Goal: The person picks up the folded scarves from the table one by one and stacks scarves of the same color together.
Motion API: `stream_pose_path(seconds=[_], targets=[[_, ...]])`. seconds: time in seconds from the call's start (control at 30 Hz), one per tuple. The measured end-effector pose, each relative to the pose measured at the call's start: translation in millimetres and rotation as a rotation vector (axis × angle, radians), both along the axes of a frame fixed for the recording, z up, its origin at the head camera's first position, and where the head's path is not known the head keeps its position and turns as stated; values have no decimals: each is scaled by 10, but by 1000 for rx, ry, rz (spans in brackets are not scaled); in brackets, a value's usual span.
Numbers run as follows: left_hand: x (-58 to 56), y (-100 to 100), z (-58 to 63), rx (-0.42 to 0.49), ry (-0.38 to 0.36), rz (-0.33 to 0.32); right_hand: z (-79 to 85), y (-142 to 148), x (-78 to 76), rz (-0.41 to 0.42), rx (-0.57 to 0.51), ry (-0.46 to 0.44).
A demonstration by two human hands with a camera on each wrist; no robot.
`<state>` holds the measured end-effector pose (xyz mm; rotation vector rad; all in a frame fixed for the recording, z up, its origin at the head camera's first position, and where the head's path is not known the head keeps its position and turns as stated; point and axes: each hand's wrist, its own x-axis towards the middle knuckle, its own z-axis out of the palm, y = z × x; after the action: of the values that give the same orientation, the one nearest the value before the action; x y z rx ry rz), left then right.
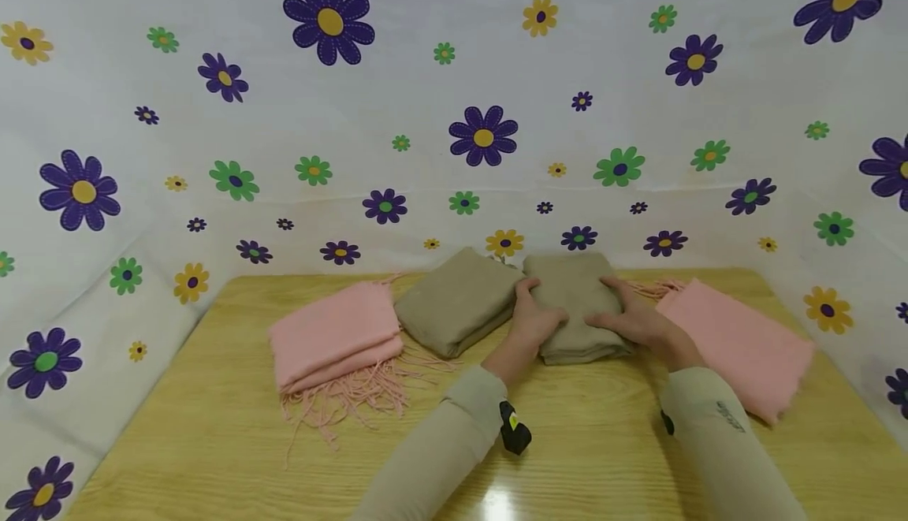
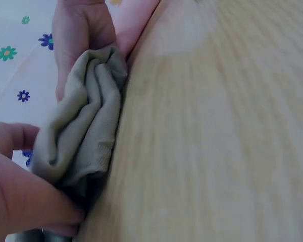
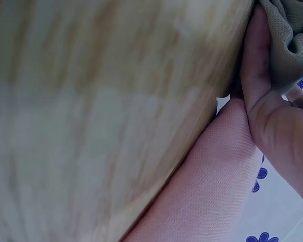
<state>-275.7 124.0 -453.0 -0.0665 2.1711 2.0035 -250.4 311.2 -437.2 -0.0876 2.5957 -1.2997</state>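
Left hand (image 1: 534, 322) and right hand (image 1: 638, 321), fingers clamped on one thick folded tan cloth (image 1: 573, 292) between them, second tan cloth (image 1: 457, 300) beside left fingers, fringed pink cloth (image 1: 333, 332) farther left, second pink cloth (image 1: 745, 347) rightward.

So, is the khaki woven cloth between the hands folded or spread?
Folded: the khaki rectangular cloth lies compact, with stacked layers showing along its near edge.

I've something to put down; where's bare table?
The table is bare front left, bordered by left pink cloth and left sleeve; also between that and right sleeve. Crowded: the back, with left khaki cloth, left hand, right khaki cloth, right hand and right pink cloth.
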Motion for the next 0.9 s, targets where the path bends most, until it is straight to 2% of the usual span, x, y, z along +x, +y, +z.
stream_pose_path(seconds=[0.1,0.2,0.3,0.37,0.5,0.6,0.73,0.9], targets=[[-72,-21,5,56,-14,-63,10,17,-10,5,-41,-24],[-138,-57,15,89,-48,-153,6,43,-12,1,-82,-60],[-180,-95,0,59,-58,-227,5,72,-1,-6,-140,-119],[-181,-112,-14,23,-37,-263,38,94,33,-17,-207,-176],[-179,-126,-26,-13,8,-283,130,138,77,-41,-371,-279],[-189,-134,6,48,-32,-283,150,166,72,-62,-456,-299],[-196,-164,28,129,-113,-300,100,204,70,-82,-484,-298],[-197,-224,-11,133,-135,-344,30,216,84,-45,-499,-305]])
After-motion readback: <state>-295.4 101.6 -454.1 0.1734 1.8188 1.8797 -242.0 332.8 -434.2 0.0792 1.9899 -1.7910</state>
